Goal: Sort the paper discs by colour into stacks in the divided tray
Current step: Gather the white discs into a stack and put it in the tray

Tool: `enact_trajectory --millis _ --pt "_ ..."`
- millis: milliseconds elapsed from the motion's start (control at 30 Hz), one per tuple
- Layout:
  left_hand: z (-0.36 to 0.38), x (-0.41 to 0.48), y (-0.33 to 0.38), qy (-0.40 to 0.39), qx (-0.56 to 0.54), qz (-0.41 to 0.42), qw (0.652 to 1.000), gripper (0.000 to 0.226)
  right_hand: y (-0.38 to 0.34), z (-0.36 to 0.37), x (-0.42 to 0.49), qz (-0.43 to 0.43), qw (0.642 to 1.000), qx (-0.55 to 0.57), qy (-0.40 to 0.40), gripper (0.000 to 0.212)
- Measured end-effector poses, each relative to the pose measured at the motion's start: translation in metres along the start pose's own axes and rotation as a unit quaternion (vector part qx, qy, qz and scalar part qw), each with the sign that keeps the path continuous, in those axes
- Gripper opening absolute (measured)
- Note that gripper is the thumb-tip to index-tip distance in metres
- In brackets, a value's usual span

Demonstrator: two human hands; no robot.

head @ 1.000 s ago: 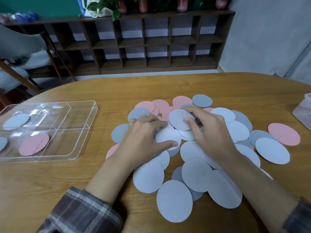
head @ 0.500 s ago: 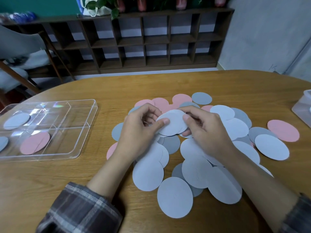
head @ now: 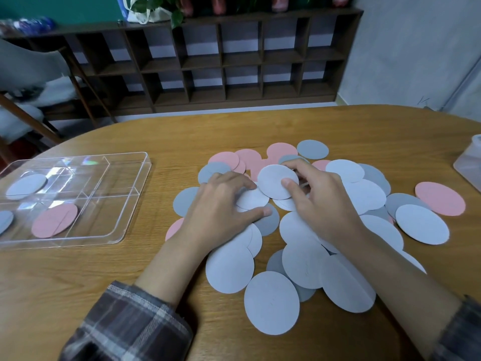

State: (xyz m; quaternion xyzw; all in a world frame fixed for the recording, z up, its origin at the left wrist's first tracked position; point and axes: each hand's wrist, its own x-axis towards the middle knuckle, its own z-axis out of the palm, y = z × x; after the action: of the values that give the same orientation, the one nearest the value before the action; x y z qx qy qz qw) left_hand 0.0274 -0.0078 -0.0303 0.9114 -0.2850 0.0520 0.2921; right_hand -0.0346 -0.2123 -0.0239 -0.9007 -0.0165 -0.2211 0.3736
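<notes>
Barely begun: the divided tray holds only a few discs, and the mixed heap of paper discs covers the bench — the right hand has its grip pinching a white disc, the left hand pressing flat beside it.

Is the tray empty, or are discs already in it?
Not empty. The tray holds a pink disc, a white disc and a pale disc cut by the picture's edge. Its right compartments hold nothing.

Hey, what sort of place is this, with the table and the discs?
Likely a classroom or activity room, not certain: a long low cubby shelf lines the wall with potted plants on top, beside a rounded wooden table and a chair.
</notes>
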Motion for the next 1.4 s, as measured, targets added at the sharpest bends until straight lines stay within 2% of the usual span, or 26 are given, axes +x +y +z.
enact_trajectory --millis 67,167,333,533,633,733,833,967,1100,1267,1400 --pt "-0.001 0.000 0.001 -0.007 0.015 0.005 1.000 0.059 0.001 0.001 0.001 -0.007 0.999 -0.044 0.005 0.020" --pt "-0.003 0.000 0.004 0.006 0.029 0.020 0.999 0.050 0.002 0.000 0.002 -0.018 0.997 -0.069 0.017 0.019" --pt "-0.007 -0.003 0.008 0.045 0.010 0.022 0.999 0.033 -0.001 -0.001 0.001 -0.010 0.999 -0.036 0.035 0.019" --pt "-0.008 0.002 0.005 0.143 -0.023 0.107 0.984 0.029 -0.004 0.000 0.000 -0.016 0.999 -0.007 0.033 0.025" --pt "-0.010 0.004 0.004 0.178 -0.057 0.103 0.977 0.014 -0.008 0.000 -0.003 -0.013 1.000 0.026 0.011 0.028" --pt "-0.013 0.003 0.003 0.189 -0.092 0.078 0.975 0.013 -0.011 0.001 -0.004 0.004 0.998 0.062 -0.011 0.032" --pt "-0.013 0.001 0.006 0.161 -0.154 0.032 0.974 0.016 -0.012 0.001 -0.004 0.005 0.997 0.076 -0.015 0.033" --pt "-0.014 0.001 0.010 0.154 -0.192 0.001 0.969 0.019 -0.017 0.003 -0.006 -0.010 0.993 0.108 -0.041 0.023" --pt "-0.019 0.000 0.008 0.122 -0.172 -0.005 0.977 0.027 -0.012 0.004 -0.006 -0.048 0.997 0.030 -0.057 0.025" --pt "-0.037 -0.003 -0.007 -0.034 -0.076 0.016 0.996 0.022 -0.011 0.004 -0.006 -0.080 0.995 -0.039 -0.043 0.026" --pt "-0.046 -0.009 -0.018 -0.134 -0.055 0.018 0.989 0.039 -0.011 0.005 -0.007 -0.087 0.994 -0.053 -0.033 0.025"
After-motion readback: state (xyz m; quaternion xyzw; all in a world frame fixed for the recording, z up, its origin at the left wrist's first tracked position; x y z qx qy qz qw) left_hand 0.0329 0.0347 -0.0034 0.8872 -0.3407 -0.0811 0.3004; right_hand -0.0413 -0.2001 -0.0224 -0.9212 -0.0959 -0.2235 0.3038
